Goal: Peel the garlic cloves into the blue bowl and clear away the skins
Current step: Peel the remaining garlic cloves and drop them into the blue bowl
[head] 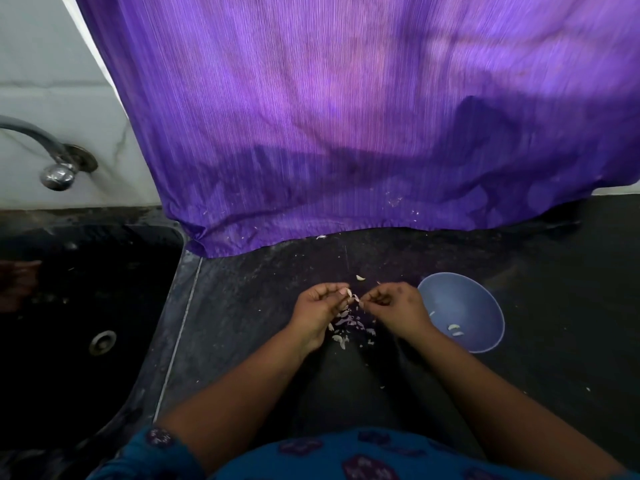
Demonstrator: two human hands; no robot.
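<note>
Both hands meet over the dark surface (263,341): left hand (320,306) and right hand (394,306) each pinch one garlic clove (349,294) between their grips. Skins (349,323) lie below; blue bowl (485,299), right of the grip, holds two peeled cloves (455,330).

A garlic clove (349,294), pale and part-skinned, sits pinched in my grip. The blue bowl (485,313) stands upright right of it, holding peeled cloves (455,330). Skins (349,323) litter the bench below; one loose clove (361,278) lies beyond.
</note>
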